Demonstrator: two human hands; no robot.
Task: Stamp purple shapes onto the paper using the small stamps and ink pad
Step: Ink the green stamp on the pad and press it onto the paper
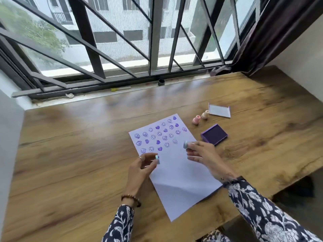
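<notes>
Left hand: the left hand point(139, 167) pinched a small pale-blue stamp point(157, 158) between thumb and fingertips, just above the left edge of the paper; a ring showed on one finger and a beaded bracelet point(131, 199) circled the wrist.
Right hand: the right hand point(203, 157) gripped a second pale-blue stamp point(186, 144) at its fingertips, over the paper's right edge.
Paper: a white sheet point(176, 173) lay angled on the tabletop under and between both hands, its far half covered in rows of purple smiley faces and hearts point(158, 135), its near half blank.
Ink pad: the open purple ink pad point(214, 134) sat just beyond the right hand, beside the paper's right edge.
Spare stamps: a pink stamp point(196, 120) and a beige stamp point(205, 114) stood upright farther out past the ink pad.
Lid: a white tray-like lid point(219, 111) rested just beyond the beige stamp.
Tabletop: a wood-grain tabletop point(78, 145) ran out to a barred window point(122, 41).
</notes>
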